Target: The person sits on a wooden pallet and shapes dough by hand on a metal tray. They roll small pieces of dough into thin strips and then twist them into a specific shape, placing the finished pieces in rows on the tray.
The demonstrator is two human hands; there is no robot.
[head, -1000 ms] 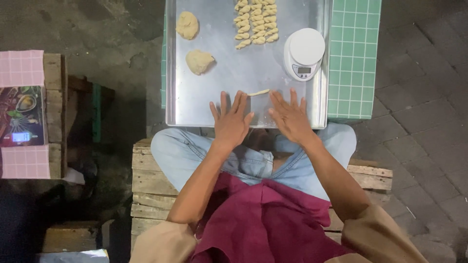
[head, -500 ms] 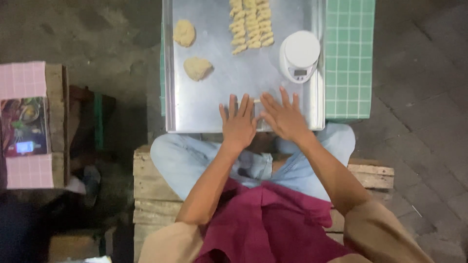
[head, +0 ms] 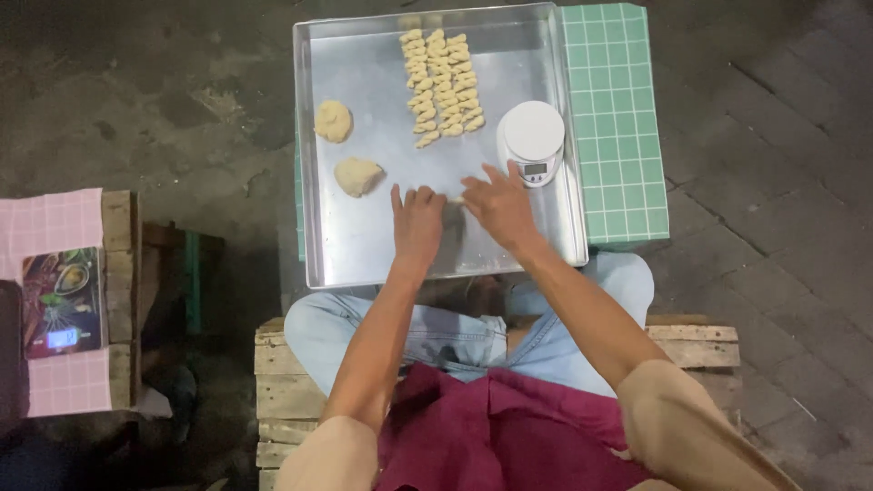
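Both palms flat on the metal tray: left hand and right hand, fingers spread, pressing a dough strip between them; white scale at one o'clock.

Left hand flat, right hand flat, fingers spread, side by side.

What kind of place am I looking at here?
Probably an informal outdoor food-prep spot: a metal tray with dough lumps and shaped pieces, a kitchen scale, paved ground, a pallet seat.
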